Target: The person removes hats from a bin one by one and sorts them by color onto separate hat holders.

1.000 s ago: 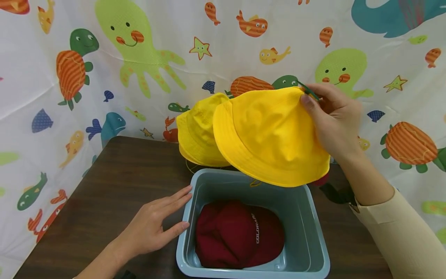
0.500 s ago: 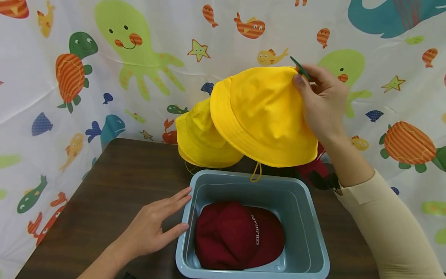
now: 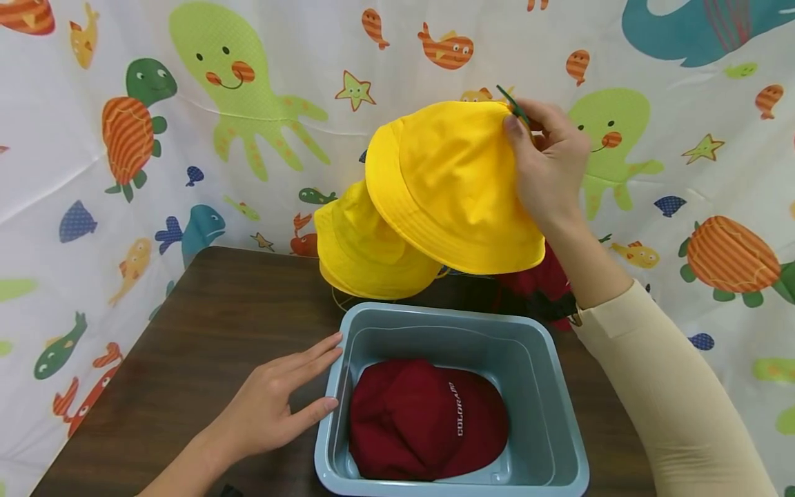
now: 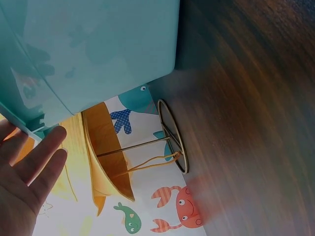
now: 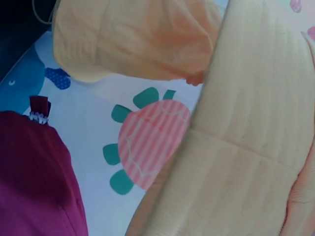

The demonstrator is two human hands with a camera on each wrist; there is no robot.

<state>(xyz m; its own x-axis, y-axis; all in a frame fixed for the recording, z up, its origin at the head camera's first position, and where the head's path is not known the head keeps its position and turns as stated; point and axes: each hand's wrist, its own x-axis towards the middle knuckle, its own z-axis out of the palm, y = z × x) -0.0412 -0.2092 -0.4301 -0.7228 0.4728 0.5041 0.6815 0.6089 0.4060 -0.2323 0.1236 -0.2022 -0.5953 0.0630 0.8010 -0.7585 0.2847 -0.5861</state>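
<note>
My right hand (image 3: 549,162) pinches a yellow bucket hat (image 3: 459,190) at its crown, beside a thin dark green strip (image 3: 512,103). The hat hangs tilted above the table, partly in front of a second yellow bucket hat (image 3: 375,252). My left hand (image 3: 273,393) rests its extended fingers on the left rim of a blue-grey plastic bin (image 3: 559,407); the left wrist view shows these fingers (image 4: 47,152) at the bin's edge. Inside the bin lies a dark red baseball cap (image 3: 425,421) with white lettering. Sleeve fabric (image 5: 236,137) covers much of the right wrist view.
Behind the right forearm is another dark red cap (image 3: 537,276), with its strap end (image 5: 39,110) showing in the right wrist view. A round wire stand base (image 4: 172,137) stands on the dark wooden table (image 3: 248,310). A sea-animal curtain (image 3: 397,41) hangs behind.
My right hand has moved up and left with the yellow bucket hat, away from above the bin. The left hand, the bin and the cap inside it stay put.
</note>
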